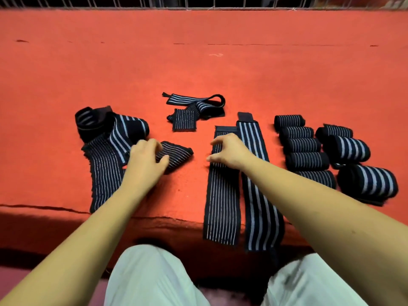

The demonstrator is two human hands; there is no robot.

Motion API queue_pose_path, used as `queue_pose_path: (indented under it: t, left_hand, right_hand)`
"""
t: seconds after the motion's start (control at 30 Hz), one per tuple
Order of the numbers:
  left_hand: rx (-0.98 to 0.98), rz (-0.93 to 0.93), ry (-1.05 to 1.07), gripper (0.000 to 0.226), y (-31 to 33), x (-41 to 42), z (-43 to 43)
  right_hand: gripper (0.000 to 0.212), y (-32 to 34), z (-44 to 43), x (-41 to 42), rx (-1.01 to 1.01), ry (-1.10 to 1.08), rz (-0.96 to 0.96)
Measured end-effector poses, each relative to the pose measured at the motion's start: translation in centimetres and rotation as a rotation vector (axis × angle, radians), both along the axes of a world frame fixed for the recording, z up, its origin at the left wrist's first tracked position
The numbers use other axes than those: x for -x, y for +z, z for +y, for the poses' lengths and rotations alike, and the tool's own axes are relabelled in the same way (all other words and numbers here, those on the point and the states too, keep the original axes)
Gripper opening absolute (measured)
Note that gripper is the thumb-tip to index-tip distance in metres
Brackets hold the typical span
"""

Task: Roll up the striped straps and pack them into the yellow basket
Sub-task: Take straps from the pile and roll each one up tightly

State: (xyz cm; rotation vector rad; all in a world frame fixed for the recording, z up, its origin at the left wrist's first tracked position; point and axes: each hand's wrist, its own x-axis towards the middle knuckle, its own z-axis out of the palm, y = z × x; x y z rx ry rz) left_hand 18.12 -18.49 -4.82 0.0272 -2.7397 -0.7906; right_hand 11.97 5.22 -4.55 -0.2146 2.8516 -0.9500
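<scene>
Red tabletop (198, 62). Eight rolled straps (306, 161) lie at the right, two flat straps (221, 195) at centre. The left hand (145, 160) pinches a folded strap (176, 154) at centre left. The right hand (229, 151) arches bent fingers (217, 140) onto the thin-striped flat strap; whether it grips is unclear.

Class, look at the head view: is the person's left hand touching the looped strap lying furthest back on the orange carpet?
Apart. The head view shows bare orange carpet between the left hand and the looped strap.
</scene>
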Motion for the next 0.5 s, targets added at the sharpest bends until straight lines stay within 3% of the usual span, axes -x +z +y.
queue_pose_path:
  t: [0.07, 0.13, 0.17, 0.23, 0.3, 0.33, 0.4, 0.5]
  left_hand:
    - [0.025, -0.158, 0.088, 0.053, -1.4, 1.5, -1.6]
    - [0.048, -0.265, 0.097, 0.066, -2.5, 2.1, -2.6]
    - [0.052, -0.252, 0.065, 0.063, -2.9, 2.1, -2.8]
    - [-0.023, -0.151, 0.009, 0.035, -3.1, 1.8, -2.7]
    - [-0.123, -0.064, -0.037, 0.011, -2.7, 1.4, -2.4]
    - [-0.170, -0.036, -0.055, 0.006, -2.5, 1.1, -2.2]
    - [-0.287, 0.016, -0.101, 0.005, -2.0, 0.7, -1.7]
    - [-0.498, 0.110, -0.158, 0.002, -0.5, -0.1, -0.8]
  right_hand:
    - [0.063, -0.2, -2.4, -0.3, 0.041, 0.040, -0.044]
    - [0.063, -0.8, -4.4, -0.3, 0.116, 0.029, -0.080]
    - [0.061, -1.0, -5.1, -0.3, 0.163, 0.014, -0.095]
    - [0.050, -1.6, -6.1, -0.1, 0.247, -0.013, -0.110]
    - [0.025, -1.8, -6.4, -0.1, 0.318, -0.018, -0.127]
    - [0.014, -1.7, -6.4, -0.4, 0.374, -0.010, -0.154]
    - [0.018, -1.0, -6.1, -1.0, 0.508, -0.008, -0.216]
    - [0.013, 1.2, -4.9, -2.1, 0.641, -0.005, -0.147]
